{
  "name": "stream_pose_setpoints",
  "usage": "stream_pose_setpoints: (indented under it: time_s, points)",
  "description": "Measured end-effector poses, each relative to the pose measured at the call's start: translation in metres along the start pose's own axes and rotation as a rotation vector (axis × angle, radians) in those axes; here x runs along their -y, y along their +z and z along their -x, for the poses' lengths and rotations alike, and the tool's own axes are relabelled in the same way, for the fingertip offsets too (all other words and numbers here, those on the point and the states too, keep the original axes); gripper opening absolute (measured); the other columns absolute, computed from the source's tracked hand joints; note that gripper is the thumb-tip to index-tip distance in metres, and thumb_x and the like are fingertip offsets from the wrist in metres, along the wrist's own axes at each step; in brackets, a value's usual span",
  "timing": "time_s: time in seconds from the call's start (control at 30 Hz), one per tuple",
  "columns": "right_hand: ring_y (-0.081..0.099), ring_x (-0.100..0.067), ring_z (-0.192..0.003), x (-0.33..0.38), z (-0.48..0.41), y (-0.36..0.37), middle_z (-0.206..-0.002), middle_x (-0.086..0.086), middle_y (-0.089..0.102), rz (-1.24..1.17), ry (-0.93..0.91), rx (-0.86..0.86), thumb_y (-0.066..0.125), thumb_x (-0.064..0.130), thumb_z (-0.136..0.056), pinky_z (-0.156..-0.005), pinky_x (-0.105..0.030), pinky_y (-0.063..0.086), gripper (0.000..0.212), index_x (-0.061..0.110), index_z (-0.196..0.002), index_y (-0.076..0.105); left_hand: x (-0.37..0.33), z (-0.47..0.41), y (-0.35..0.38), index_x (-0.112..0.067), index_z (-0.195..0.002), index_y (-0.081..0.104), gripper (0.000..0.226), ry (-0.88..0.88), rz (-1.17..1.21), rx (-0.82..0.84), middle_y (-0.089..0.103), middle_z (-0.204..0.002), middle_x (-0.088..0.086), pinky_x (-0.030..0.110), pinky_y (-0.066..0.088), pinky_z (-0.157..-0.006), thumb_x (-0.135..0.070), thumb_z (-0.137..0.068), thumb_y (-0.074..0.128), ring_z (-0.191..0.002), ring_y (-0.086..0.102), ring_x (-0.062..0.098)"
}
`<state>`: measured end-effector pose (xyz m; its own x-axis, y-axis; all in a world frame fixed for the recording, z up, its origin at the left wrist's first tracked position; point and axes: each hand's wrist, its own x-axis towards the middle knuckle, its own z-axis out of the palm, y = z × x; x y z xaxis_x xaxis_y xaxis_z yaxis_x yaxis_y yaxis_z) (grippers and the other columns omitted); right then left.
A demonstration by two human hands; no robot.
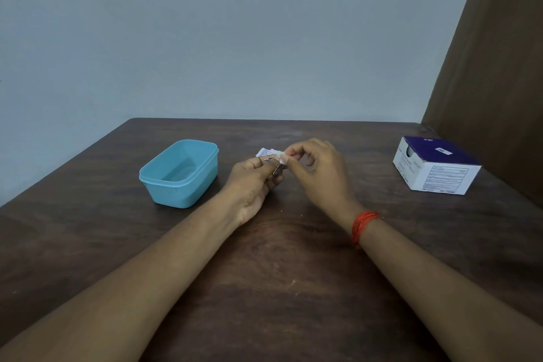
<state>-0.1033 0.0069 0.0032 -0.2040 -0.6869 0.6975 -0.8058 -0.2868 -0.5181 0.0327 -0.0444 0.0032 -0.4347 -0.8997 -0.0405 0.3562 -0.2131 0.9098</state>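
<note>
Both of my hands meet over the middle of the dark wooden table (264, 258). My left hand (249, 185) grips a small packet (266, 152), white with blue print, whose end sticks out past the fingers. A thin dark strip of it shows by the thumb. My right hand (317, 173) pinches a small white tab (282, 156) at the packet's near end between thumb and forefinger. What the packet contains is hidden.
An open light-blue plastic tub (179, 173) stands left of my hands. A white and purple cardboard box (435, 167) sits at the right, near a brown curtain (499, 67). A red thread band (364, 225) circles my right wrist.
</note>
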Motion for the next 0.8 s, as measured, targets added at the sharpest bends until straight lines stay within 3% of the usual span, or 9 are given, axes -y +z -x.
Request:
stream_pose_setpoints:
  time_s: [0.17,0.27,0.33,0.43,0.5,0.57,0.63,0.8]
  points:
    - [0.051,0.000,-0.077,-0.002,0.003,0.000,-0.082,0.015,0.064,-0.044,0.026,-0.024,0.075,0.022,-0.086,-0.068,-0.017,0.038,0.004,0.024,-0.086,0.073,0.002,-0.001,0.000,-0.002,-0.092,0.071,0.012,-0.009,0.024,-0.039,0.072,-0.071,0.003,0.017,0.055,-0.063,-0.004,-0.097,0.061,-0.062,0.062,0.007]
    - [0.056,-0.005,-0.075,0.004,0.009,0.003,-0.080,0.013,0.068,-0.137,-0.019,0.044,0.077,0.023,-0.083,-0.068,-0.021,0.045,0.004,0.023,-0.085,0.073,0.001,-0.001,-0.001,0.001,-0.101,0.071,0.013,-0.001,0.071,-0.046,0.073,-0.083,0.009,0.019,0.057,-0.066,0.002,-0.097,0.059,-0.074,0.067,0.014]
    - [0.055,-0.005,-0.068,0.006,0.011,0.003,-0.078,0.009,0.068,-0.220,-0.014,0.154,0.078,0.022,-0.083,-0.064,-0.019,0.044,0.004,0.021,-0.085,0.075,0.000,-0.001,-0.002,0.002,-0.103,0.071,0.013,-0.013,0.073,-0.048,0.073,-0.085,0.012,0.023,0.058,-0.067,0.000,-0.095,0.061,-0.076,0.069,0.018]
    - [0.051,-0.004,-0.062,0.006,0.012,-0.001,-0.076,0.004,0.066,-0.226,-0.022,0.396,0.078,0.020,-0.085,-0.059,-0.022,0.043,0.004,0.018,-0.084,0.075,-0.001,-0.001,-0.001,-0.003,-0.085,0.071,0.012,-0.036,0.032,-0.038,0.070,-0.072,0.010,0.027,0.057,-0.056,-0.011,-0.093,0.067,-0.060,0.067,0.018]
    - [0.051,-0.007,-0.061,0.006,0.012,-0.002,-0.075,0.001,0.066,-0.219,-0.027,0.459,0.079,0.022,-0.085,-0.057,-0.023,0.043,0.007,0.017,-0.082,0.074,-0.001,-0.001,-0.001,-0.003,-0.083,0.070,0.015,-0.037,0.003,-0.038,0.069,-0.071,0.011,0.027,0.056,-0.054,-0.014,-0.093,0.068,-0.058,0.065,0.019]
    - [0.048,-0.007,-0.059,0.005,0.009,-0.004,-0.071,-0.001,0.066,-0.264,0.018,0.418,0.079,0.021,-0.084,-0.056,-0.023,0.042,0.009,0.017,-0.079,0.074,0.000,-0.003,-0.001,-0.001,-0.091,0.071,0.012,-0.029,0.029,-0.043,0.069,-0.078,0.013,0.031,0.057,-0.063,-0.011,-0.095,0.066,-0.067,0.065,0.021]
    - [0.045,-0.002,-0.056,0.001,0.005,-0.006,-0.063,0.007,0.063,-0.299,0.072,0.323,0.080,0.017,-0.082,-0.054,-0.019,0.039,0.011,0.020,-0.075,0.073,0.000,-0.003,-0.001,0.002,-0.097,0.071,0.012,-0.019,0.059,-0.049,0.070,-0.081,0.011,0.029,0.056,-0.069,-0.008,-0.095,0.064,-0.070,0.064,0.018]
    - [0.045,-0.001,-0.049,-0.010,-0.001,-0.005,-0.055,0.024,0.056,-0.242,0.146,0.074,0.078,0.017,-0.083,-0.052,-0.010,0.034,0.018,0.030,-0.074,0.070,0.003,-0.006,-0.003,-0.005,-0.086,0.072,0.011,-0.028,0.043,-0.053,0.070,-0.065,0.000,0.018,0.055,-0.060,-0.007,-0.095,0.066,-0.056,0.060,0.005]
